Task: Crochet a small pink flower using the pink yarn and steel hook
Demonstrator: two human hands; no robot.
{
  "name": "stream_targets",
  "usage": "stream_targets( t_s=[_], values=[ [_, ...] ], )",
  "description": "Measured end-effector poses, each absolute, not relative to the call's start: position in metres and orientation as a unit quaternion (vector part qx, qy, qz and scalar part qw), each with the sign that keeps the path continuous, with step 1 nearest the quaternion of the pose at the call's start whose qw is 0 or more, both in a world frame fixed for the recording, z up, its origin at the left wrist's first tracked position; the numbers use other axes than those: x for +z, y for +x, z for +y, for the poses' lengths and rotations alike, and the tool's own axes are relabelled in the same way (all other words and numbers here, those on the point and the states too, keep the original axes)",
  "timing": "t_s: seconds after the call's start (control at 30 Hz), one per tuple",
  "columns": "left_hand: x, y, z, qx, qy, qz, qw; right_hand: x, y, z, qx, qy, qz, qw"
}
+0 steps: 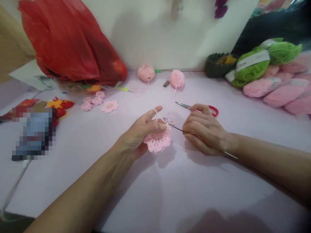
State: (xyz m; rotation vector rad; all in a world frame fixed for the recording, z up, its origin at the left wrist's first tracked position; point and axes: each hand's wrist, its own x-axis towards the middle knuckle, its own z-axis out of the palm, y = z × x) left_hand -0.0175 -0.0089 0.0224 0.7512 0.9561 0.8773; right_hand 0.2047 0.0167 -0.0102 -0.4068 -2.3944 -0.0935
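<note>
- Surface: a pale lilac sheet [73, 184] covers the work surface, creased at its near edge, and runs back to a white wall [150, 35] at 12 o'clock. A purple hanging thing [220, 9] shows at the wall's top edge.
- Left hand [138, 137]: partly open and raised, at 7 o'clock from the frame's centre. It pinches the pink crocheted flower [157, 141] between thumb and fingers, with a pale pink yarn strand [159, 116] running over the index finger.
- The flower sits just below centre, at 6 o'clock, between the two hands.
- Right hand [205, 131]: curled closed around a long steel needle [229, 155], whose tip reaches the flower's edge. Red-handled scissors [213, 110] lie just beyond the fingers (whether they touch, I cannot tell).
- At 12 o'clock: two pink yarn balls [146, 72] and a small brown cylinder [166, 83].
- At 10 o'clock: a red plastic bag [73, 45], a green-handled crochet hook [125, 89] and three small pink crocheted flowers [109, 106].
- At 2 o'clock: green yarn skeins [252, 68], pink yarn skeins [284, 97] and a dark green crocheted basket [216, 64].
- Labels: paper bands wrap the skeins, but no brand or writing can be read.
</note>
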Motion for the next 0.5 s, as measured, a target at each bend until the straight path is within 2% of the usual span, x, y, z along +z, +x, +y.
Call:
stream_targets(
  t_s=[0.17,0.37,0.5],
  values=[
    [0.023,-0.0228,-0.0073,0.39,0.342,0.433,0.737,-0.0077,0.2058,0.0163,0.01,-0.152,-0.927,0.343],
    [0.0235,-0.0236,-0.0054,0.387,0.357,0.394,0.754,-0.0026,0.2035,0.0126,0.164,-0.13,-0.911,0.356],
    [0.0211,-0.0177,-0.0098,0.368,0.422,0.41,0.72,-0.0052,0.2015,0.0098,0.176,-0.174,-0.9,0.359]
  ],
)
